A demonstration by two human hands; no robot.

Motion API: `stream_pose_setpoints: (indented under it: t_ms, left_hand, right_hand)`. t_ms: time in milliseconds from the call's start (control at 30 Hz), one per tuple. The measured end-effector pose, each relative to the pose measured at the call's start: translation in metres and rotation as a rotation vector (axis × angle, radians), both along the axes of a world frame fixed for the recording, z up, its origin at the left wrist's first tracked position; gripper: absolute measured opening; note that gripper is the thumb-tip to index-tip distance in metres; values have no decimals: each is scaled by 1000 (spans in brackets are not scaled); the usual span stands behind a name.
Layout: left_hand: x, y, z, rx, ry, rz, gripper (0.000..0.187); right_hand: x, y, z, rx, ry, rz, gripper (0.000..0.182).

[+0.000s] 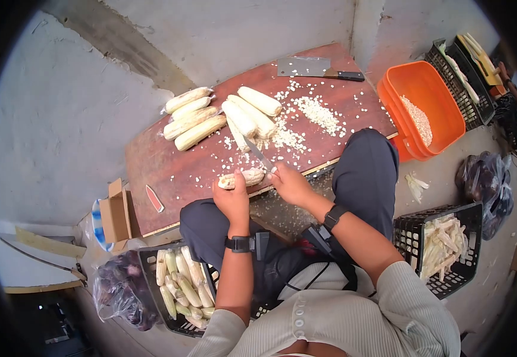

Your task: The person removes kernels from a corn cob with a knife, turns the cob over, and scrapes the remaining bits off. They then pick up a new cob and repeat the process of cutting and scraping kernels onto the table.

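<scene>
My left hand (232, 197) is closed round an ear of corn (247, 177) at the near edge of the red-brown table (151, 154). In my right hand (290, 183) is a knife (259, 153), its blade pointing up and left over the tabletop, just beyond the held ear. Loose corn kernels (288, 140) are scattered past the blade, with a denser heap of kernels (318, 114) further right. Several whole ears (249, 113) lie stacked beyond the knife. Another group of ears (194, 119), partly in clear plastic, lies to their left.
A cleaver (312, 68) lies at the table's far edge. An orange bucket (394, 98) with kernels stands at the right. Black crates hold whole ears (181, 279) by my left side and stripped cobs (443, 244) by my right. A small red blade-shaped piece (155, 199) and a cardboard box (115, 217) are at left.
</scene>
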State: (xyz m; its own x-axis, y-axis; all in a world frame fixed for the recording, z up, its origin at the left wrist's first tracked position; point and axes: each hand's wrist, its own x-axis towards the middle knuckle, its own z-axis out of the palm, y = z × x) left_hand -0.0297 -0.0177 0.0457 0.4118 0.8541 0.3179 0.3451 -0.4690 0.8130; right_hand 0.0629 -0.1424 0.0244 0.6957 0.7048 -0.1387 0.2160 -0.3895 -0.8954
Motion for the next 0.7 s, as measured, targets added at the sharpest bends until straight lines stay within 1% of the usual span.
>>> stream_pose_setpoints:
  t_ms: [67,167,267,367,467,567,667,700]
  left_hand:
    - [-3,10,-16,42,-11,0,28]
    - [-1,4,-6,-95,-5,33,28]
    - [1,1,8,-391,-89,45,28]
    - [1,6,-2,-460,-206,57,27]
    - [3,4,5,-520,-198,65,26]
    - [2,10,3,-605,-196,66,26]
    - [3,10,3,-586,-212,57,25]
    - [4,9,5,-569,-180,59,24]
  right_hand:
    - [-4,-12,18,-65,-102,-3,25]
    - [-17,-25,21,-54,-315,65,22]
    - [-26,-33,25,-153,-408,134,22]
    - [-32,-36,5,-198,-507,144,22]
    - [-36,-32,3,-221,-569,132,21]
    - [-36,-27,-4,-185,-631,125,20]
    - [-35,-23,-7,-270,-637,157,16]
    - [-33,-22,-3,-260,-630,159,13]
